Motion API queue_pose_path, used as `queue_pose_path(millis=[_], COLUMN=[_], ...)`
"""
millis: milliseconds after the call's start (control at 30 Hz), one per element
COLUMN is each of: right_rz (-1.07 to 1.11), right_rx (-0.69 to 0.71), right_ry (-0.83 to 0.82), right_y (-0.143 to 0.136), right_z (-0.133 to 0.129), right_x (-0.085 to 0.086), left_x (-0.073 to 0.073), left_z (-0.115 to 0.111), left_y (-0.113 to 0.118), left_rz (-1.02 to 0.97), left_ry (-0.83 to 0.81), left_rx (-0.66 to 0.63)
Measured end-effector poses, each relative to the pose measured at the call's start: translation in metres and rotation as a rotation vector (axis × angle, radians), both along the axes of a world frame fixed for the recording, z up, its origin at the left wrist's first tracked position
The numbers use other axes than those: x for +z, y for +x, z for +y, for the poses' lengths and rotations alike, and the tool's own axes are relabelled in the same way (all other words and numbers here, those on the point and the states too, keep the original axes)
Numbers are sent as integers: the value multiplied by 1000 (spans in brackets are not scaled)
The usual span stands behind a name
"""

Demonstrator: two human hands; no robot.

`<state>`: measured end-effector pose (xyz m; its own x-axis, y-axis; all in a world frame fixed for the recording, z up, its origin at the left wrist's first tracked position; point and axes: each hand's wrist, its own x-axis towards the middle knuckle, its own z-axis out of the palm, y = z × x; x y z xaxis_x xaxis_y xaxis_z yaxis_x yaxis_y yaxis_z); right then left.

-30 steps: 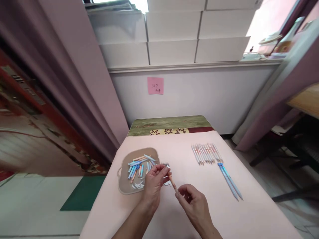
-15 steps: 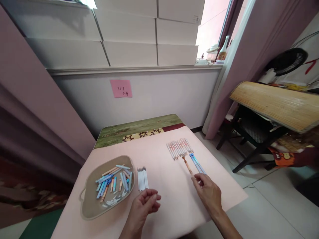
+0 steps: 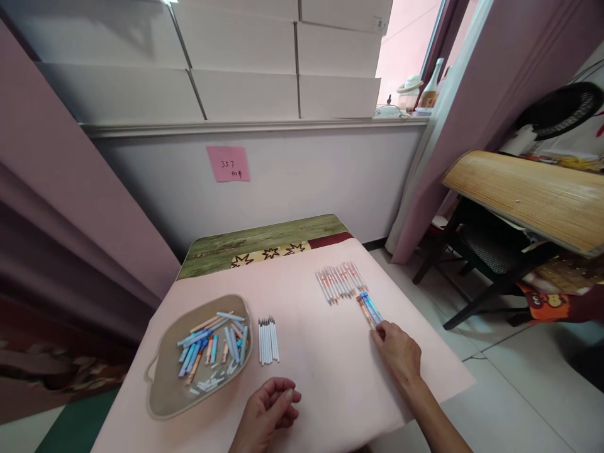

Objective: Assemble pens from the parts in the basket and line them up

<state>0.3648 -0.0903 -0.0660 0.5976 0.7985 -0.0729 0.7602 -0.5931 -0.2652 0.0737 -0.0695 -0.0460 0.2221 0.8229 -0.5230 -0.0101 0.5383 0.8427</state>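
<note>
Under the right hand (image 3: pixel 399 353), the orange pen (image 3: pixel 366 313) is partly hidden.

Lower end of orange pen (image 3: pixel 366 313) hidden by right grip (image 3: pixel 399 353).

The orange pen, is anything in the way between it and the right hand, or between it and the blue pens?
No, nothing visible is in the way. The right hand is at the near end of the orange pen, and the blue pens lie right beside that pen.
</note>
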Motion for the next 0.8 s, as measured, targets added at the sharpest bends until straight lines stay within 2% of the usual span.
queue_pose_path(millis=[167,300,400,467,567,633,733,800], right_rz=[-52,-70,-49,-27,29,69,126,145], right_rx=[3,28,49,35,63,128,244,302], right_ry=[-56,-58,-29,29,126,171,199,196], right_y=[4,6,5,0,-20,-40,-71,-90], right_z=[10,6,1,-1,1,6,16,22], right_x=[-5,-9,-7,-1,11,19,23,23], left_x=[-4,-9,-7,3,29,49,68,72], left_z=[1,-3,-5,-2,12,28,58,75], left_y=[-5,-10,-16,-25,-50,-77,-124,-154], left_rz=[6,-27,-50,-60,-45,40,303,641], left_ry=[-37,-38,-20,-9,59,161,413,596], left_rx=[-15,-15,-10,-12,38,155,311,334])
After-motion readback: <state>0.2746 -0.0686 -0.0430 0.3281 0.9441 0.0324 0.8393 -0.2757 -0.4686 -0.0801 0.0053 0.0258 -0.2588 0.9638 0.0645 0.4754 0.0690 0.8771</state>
